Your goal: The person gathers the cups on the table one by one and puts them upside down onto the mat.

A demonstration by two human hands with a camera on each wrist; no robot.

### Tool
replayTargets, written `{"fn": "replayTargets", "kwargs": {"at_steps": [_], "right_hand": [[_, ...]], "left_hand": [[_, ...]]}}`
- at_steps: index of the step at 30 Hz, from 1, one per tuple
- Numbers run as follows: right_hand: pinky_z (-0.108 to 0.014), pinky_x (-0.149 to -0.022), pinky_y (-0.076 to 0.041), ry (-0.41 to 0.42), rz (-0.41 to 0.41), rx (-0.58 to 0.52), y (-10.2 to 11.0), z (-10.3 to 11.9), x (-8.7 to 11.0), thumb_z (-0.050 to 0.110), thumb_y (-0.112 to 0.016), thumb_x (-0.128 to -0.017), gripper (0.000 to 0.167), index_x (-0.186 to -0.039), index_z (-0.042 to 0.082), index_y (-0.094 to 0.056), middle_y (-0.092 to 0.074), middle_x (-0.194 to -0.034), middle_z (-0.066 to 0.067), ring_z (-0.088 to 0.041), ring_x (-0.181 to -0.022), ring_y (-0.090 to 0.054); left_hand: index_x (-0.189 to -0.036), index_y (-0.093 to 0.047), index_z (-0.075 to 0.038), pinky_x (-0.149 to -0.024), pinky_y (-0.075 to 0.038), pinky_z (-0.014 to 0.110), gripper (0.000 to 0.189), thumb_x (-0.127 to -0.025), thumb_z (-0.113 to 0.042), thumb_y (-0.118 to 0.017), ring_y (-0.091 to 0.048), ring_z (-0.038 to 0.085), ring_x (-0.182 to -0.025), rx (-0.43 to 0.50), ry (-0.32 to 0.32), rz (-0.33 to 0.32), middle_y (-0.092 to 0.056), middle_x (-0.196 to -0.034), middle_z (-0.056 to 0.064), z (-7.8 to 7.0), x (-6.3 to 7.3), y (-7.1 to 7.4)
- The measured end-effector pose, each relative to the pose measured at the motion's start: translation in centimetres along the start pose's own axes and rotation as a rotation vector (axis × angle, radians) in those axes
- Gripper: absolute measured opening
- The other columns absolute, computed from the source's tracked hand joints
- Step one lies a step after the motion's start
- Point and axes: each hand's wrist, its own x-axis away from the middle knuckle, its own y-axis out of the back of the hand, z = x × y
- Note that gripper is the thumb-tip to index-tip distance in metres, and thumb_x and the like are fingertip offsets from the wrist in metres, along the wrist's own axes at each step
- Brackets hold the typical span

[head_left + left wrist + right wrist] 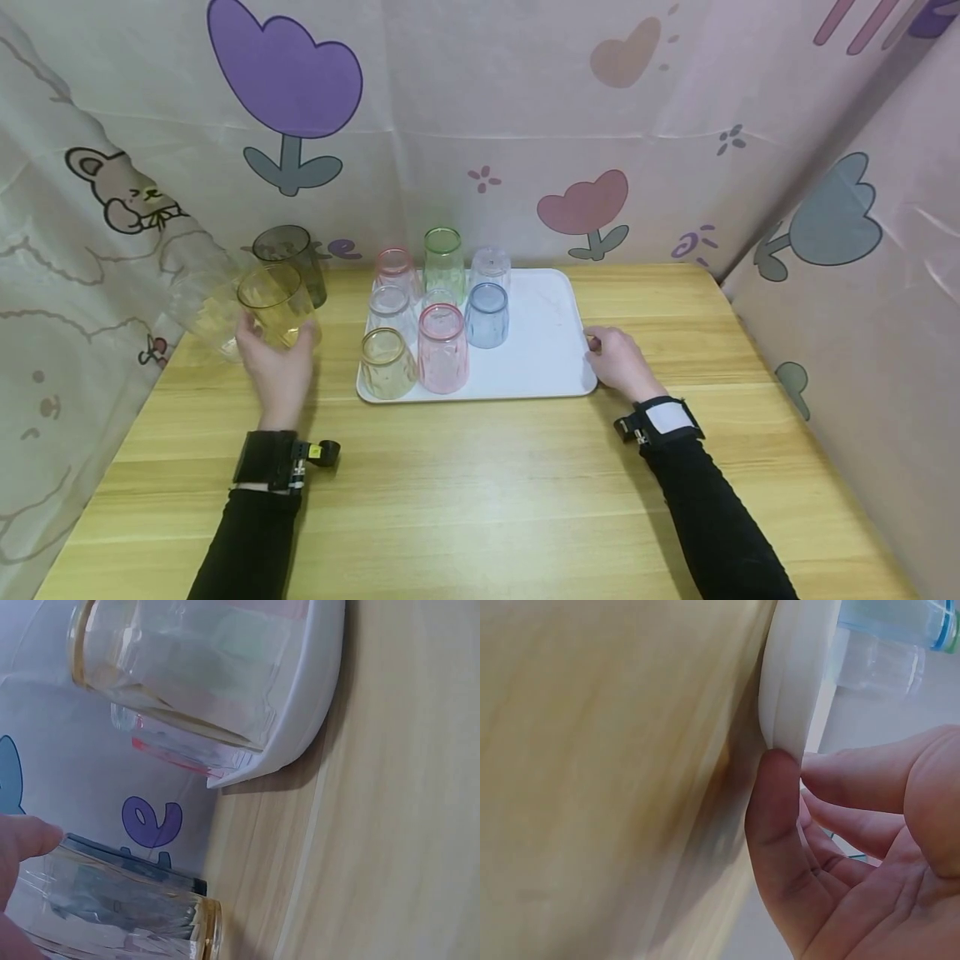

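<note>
At the left, my left hand grips an amber drinking glass, thumb and fingers on opposite sides. In the left wrist view, the glass's amber ring is close over the table. A dark grey glass stands just behind it, and a clear glass is at its left. My right hand pinches the right edge of a white tray, thumb on one side of the rim and a finger on the other, as the right wrist view shows.
On the tray's left part stand several glasses: an amber-rimmed one, a taller pink one, a blue one, a green one, others clear or pinkish. The wooden table meets a patterned curtain behind and at both sides.
</note>
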Motion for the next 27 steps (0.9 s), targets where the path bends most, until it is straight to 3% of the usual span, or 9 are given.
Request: {"fn": "replayTargets", "kwargs": {"at_steps": [5,13,27], "right_hand": [[-0.055,-0.099,-0.055,0.002,-0.008,-0.001,0.0,0.1,0.1,-0.001,-0.058,-0.096,0.05,-0.144,-0.009,-0.052,-0.067,-0.12,-0.029,-0.041,-0.111,-0.064],[-0.054,-0.098,-0.055,0.01,-0.012,0.004,-0.1,0.2,0.1,-0.002,-0.058,-0.096,0.048,-0.143,-0.009,-0.053,-0.067,-0.119,-0.029,-0.04,-0.11,-0.064],[-0.051,-0.095,-0.056,-0.003,-0.023,0.0,-0.3,0.1,0.2,-0.002,-0.058,-0.096,0.047,-0.143,-0.009,-0.054,-0.066,-0.118,-0.027,-0.037,-0.106,-0.063]], "left_hand": [[-0.166,-0.008,-0.019,-0.133,-0.018,0.045,0.101,-0.092,-0.042,-0.073,-0.021,0.026,-0.159,-0.013,0.081,0.035,-0.018,-0.173,0.007,0.1,-0.7,-0.1],[-0.166,-0.008,-0.015,-0.133,-0.018,0.044,0.103,-0.092,-0.049,-0.072,-0.02,0.028,-0.16,-0.035,0.148,0.066,-0.02,-0.172,0.011,0.4,-1.8,-0.1],[-0.166,-0.012,-0.017,-0.13,-0.028,0.044,0.097,-0.095,-0.047,-0.071,-0.029,0.03,-0.155,-0.021,0.128,0.07,-0.026,-0.168,0.01,0.4,-2.0,-0.1]]}}
